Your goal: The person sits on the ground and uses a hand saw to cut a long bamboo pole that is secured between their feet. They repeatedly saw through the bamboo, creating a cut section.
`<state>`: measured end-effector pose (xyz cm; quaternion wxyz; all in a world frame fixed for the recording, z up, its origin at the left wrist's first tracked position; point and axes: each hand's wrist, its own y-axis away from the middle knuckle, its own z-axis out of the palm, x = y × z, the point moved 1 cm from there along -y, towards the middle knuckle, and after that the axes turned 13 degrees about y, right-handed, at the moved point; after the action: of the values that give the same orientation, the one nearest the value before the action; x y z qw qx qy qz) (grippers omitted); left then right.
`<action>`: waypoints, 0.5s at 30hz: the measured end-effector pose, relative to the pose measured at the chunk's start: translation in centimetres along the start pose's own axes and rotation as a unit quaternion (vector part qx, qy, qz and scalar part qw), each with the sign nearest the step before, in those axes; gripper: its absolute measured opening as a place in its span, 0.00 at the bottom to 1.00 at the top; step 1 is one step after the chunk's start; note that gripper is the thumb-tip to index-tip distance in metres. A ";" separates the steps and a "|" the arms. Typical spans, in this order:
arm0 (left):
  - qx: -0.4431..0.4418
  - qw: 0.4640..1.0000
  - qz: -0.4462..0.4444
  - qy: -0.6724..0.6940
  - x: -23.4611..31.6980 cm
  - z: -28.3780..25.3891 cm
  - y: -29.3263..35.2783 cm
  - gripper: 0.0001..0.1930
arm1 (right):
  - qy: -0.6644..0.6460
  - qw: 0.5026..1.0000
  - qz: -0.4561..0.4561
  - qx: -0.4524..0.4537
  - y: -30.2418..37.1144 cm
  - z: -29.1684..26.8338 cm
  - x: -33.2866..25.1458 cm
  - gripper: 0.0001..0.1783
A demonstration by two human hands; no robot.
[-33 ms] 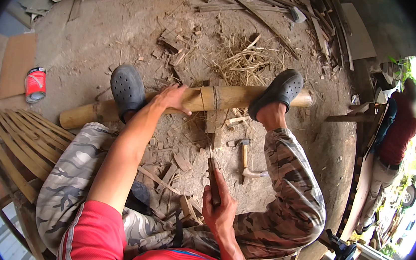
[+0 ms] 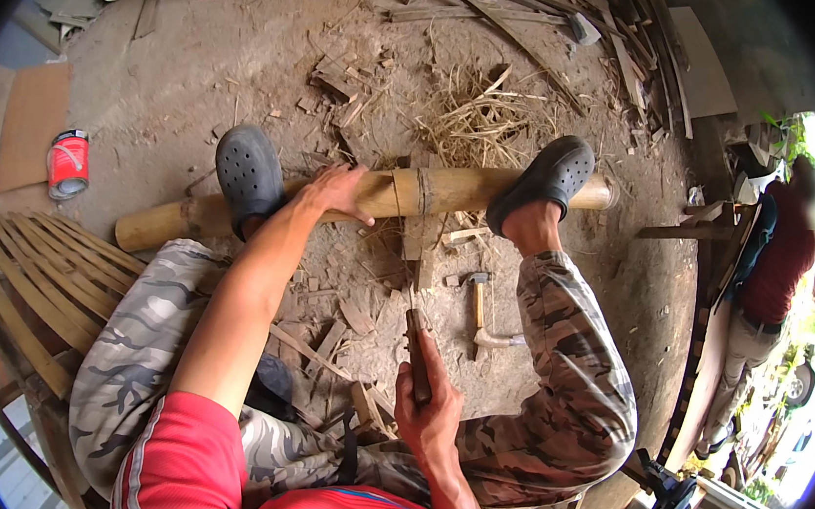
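A thick yellow-brown bamboo pole lies across the floor in front of me, under both of my feet. My left hand grips it from above, just left of a node, with the fingers toward its far side and the thumb along the near side. My right hand is closed around the dark handle of a handsaw. The saw's thin blade is seen almost edge-on and points up toward the pole, near a thin line across the bamboo. How deep the blade sits there cannot be made out.
A wooden-handled hammer lies between my legs among wood scraps. Beyond the pole is a heap of straw-like shavings. A red can stands left, near a slatted bamboo seat. Another person is at the right.
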<state>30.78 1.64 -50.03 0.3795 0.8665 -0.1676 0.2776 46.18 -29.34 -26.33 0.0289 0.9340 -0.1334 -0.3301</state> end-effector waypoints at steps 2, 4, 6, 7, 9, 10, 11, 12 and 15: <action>0.007 1.000 0.004 0.013 -0.7 -0.1 0.1 0.70 | 0.006 0.999 0.036 -0.031 -0.2 -0.3 -1.1 0.29; 0.055 0.998 0.011 0.003 -0.6 0.6 0.4 0.72 | -0.012 0.998 0.052 -0.041 -1.5 0.2 -1.4 0.28; 0.076 0.997 0.024 0.002 -0.1 2.1 -0.9 0.71 | -0.040 0.997 0.058 -0.026 -5.4 2.1 0.2 0.26; 0.083 0.996 0.037 0.006 0.6 3.4 -2.1 0.71 | -0.006 0.999 0.040 0.006 -8.5 3.6 1.6 0.26; 0.096 0.995 0.025 0.021 0.9 0.9 -0.1 0.69 | -0.042 0.998 0.042 -0.007 -13.7 5.4 1.2 0.27; 0.103 0.994 0.035 0.016 0.5 0.7 0.0 0.69 | -0.069 0.996 0.062 -0.019 -14.5 5.4 0.7 0.28; 0.108 0.993 0.046 0.012 0.3 0.8 -0.1 0.69 | -0.059 0.996 0.057 -0.019 -14.0 5.1 0.2 0.29; 0.104 0.994 0.040 0.010 0.0 1.0 0.3 0.69 | -0.052 0.997 0.054 -0.024 -13.1 5.1 -0.3 0.29; 0.097 0.995 0.025 0.002 -0.2 1.3 1.0 0.68 | -0.040 0.996 0.070 -0.042 -8.8 3.2 -1.6 0.30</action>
<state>30.56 0.05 -50.28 0.2866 0.8942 -0.1605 0.3040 45.06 -20.30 -29.11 0.0859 0.9063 -0.1853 -0.3701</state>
